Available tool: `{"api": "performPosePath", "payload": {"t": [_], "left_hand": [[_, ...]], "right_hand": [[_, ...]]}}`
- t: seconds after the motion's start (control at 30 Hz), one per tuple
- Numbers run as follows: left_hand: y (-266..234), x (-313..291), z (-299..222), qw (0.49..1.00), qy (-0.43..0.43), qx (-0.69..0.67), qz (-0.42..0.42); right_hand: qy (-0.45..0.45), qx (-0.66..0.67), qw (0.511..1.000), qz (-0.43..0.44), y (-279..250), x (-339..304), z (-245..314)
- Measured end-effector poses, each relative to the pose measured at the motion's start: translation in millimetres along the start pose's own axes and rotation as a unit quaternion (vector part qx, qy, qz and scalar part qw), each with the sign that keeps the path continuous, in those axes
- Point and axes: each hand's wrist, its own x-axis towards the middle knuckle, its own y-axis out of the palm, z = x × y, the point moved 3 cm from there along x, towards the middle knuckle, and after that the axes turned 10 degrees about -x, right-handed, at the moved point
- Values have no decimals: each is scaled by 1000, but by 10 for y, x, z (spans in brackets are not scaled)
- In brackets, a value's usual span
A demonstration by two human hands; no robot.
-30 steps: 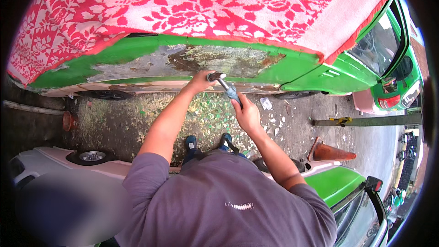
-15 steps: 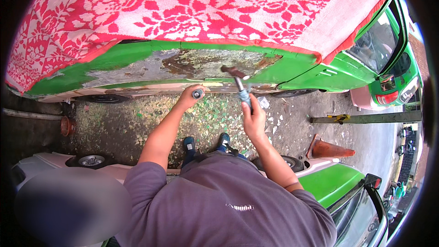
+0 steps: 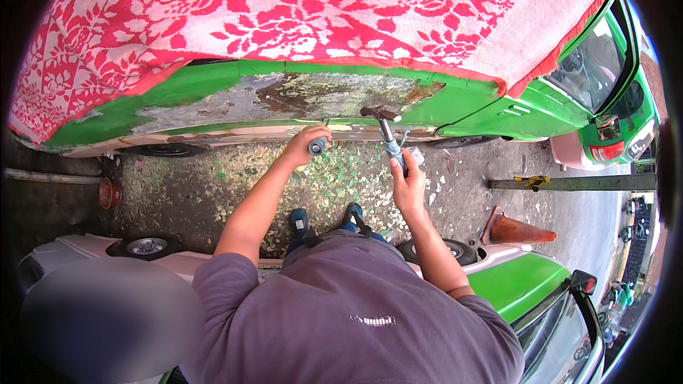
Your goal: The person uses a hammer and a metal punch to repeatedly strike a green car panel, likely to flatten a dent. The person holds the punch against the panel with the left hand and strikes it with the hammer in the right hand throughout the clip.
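Note:
In my right hand (image 3: 410,190) is a hammer (image 3: 386,130), gripped by its light-blue wrapped handle. Its brown, rusty head is raised in front of the car's side. My left hand (image 3: 302,146) is closed around a tool with a round grey-green handle (image 3: 317,146), whose butt end faces me. A thin dark piece shows just past that fist, but the tool's working end is mostly hidden. Both hands are close to the lower side of a green car (image 3: 466,110). Its side panel (image 3: 220,103) has a long stripped patch of grey, with brown and yellowish areas.
A red and pink floral cloth (image 3: 299,11) drapes over the car. Paint chips litter the ground (image 3: 235,185) around my shoes. Behind me stands another green and pale vehicle (image 3: 523,284). To the right are an orange cone (image 3: 523,230) and a pole (image 3: 576,183); a person's blurred head is lower left.
The hammer and my right hand have shifted slightly right and down, and the hammer looks less blurred. My left hand has moved a little to the right, still holding its tool.

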Motion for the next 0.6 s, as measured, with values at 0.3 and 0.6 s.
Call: {"api": "performPosePath", "payload": {"t": [0.3, 0.6], "left_hand": [[45, -15, 228, 977, -67, -168, -115], [-17, 74, 415, 928, -101, -296, -205]], "right_hand": [[28, 4, 1000, 11, -39, -121, 4], [41, 8, 999, 30, -27, -186, -83]]}}
